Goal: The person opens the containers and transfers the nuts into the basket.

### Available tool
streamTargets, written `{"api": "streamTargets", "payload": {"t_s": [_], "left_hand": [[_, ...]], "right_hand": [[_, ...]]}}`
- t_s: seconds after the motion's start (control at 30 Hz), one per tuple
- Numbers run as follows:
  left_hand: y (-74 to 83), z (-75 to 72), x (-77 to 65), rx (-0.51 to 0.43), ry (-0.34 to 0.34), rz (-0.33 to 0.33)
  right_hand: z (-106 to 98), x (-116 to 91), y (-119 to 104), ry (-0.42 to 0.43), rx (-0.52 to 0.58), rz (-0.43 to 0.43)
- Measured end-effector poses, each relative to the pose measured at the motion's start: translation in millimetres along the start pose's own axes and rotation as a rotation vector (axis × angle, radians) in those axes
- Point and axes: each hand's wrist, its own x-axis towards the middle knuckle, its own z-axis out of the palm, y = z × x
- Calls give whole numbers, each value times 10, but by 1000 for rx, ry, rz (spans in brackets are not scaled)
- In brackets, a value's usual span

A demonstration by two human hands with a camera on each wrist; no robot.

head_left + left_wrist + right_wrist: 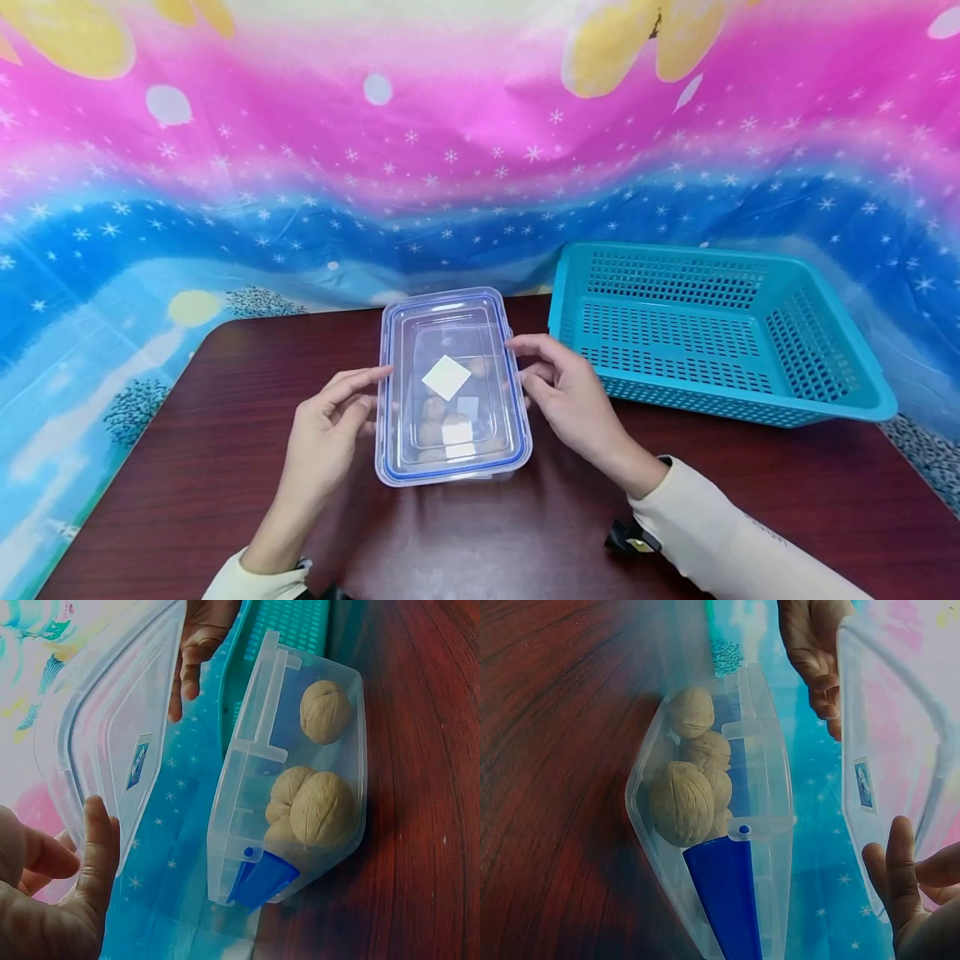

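Observation:
A clear plastic lid point(468, 337) with a blue seal and a white square label is held up between both hands. My left hand point(318, 442) holds its left edge, fingers at the rim and thumb lower down. On the opposite edge, my right hand point(573, 404) grips with thumb and fingers. Under the lid, apart from it in both wrist views, a clear plastic container point(229, 795) stands on the table. Several walnuts point(681, 804) lie inside it. A blue latch point(727, 892) hangs on the container's side.
A turquoise plastic basket point(675, 252) with perforated walls stands at the back right, close to the right hand. The dark red wooden table point(202, 467) meets a colourful patterned cloth point(465, 150) hanging along its back and sides.

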Motion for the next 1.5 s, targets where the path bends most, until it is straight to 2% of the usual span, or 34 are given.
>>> {"api": "streamTargets", "payload": {"t_s": [0.17, 0.37, 0.67, 0.93, 1.13, 1.5], "left_hand": [[1, -17, -12, -25, -11, -44], [8, -40, -15, -10, -29, -94], [21, -176, 8, 23, -78, -139], [5, -384, -11, 67, -104, -175], [-23, -566, -40, 84, -113, -194], [-119, -924, -50, 170, -107, -251]], "right_hand": [[19, -1, -4, -13, 6, 34], [37, -2, -19, -21, 39, 95], [141, 22, -29, -63, 93, 125], [306, 54, -97, -93, 108, 191], [468, 85, -146, -125, 112, 200], [835, 176, -177, -195, 82, 222]]}}
